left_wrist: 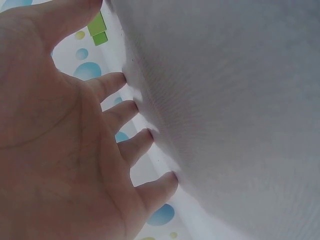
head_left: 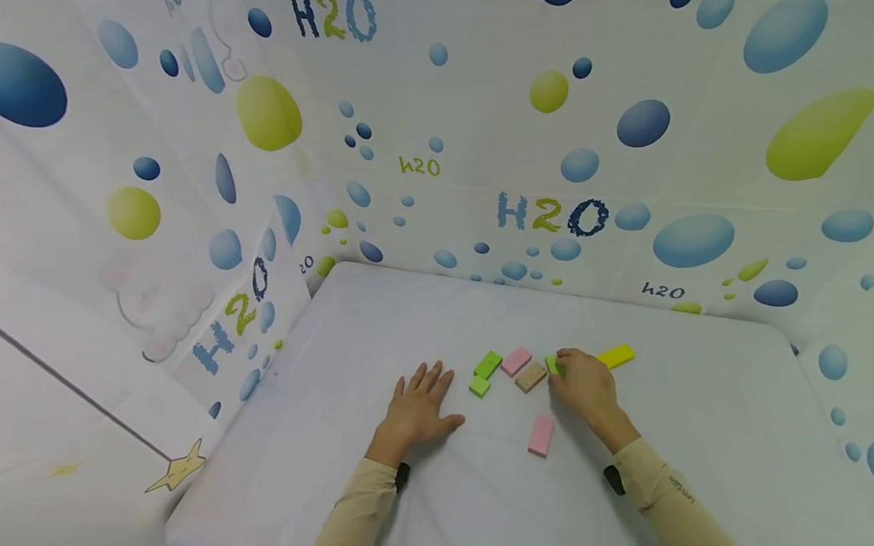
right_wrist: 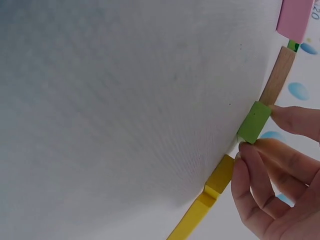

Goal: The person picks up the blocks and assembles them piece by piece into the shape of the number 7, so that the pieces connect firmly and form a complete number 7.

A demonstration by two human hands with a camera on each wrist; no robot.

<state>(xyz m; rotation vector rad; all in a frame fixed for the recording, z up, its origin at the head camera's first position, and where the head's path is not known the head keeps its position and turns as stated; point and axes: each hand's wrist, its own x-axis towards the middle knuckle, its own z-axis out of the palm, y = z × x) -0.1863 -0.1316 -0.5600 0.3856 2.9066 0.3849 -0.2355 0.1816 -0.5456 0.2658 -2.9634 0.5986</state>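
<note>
My right hand (head_left: 584, 386) pinches a small green block (right_wrist: 254, 122) between thumb and fingertips, low at the white tabletop. Just to its left lies a natural wood block (head_left: 531, 376), with a pink block (head_left: 516, 361) behind that one. On the other side, close to my curled fingers, yellow blocks (right_wrist: 220, 174) lie in a line; in the head view the hand partly covers the yellow (head_left: 616, 356). My left hand (head_left: 417, 414) rests on the table with fingers spread and holds nothing. Two green blocks (head_left: 487, 365) sit to the right of its fingertips, end against end.
Another pink block (head_left: 541, 436) lies nearer to me, between the two forearms. The white table (head_left: 310, 382) ends at a patterned wall sheet (head_left: 475, 142) at the back and left.
</note>
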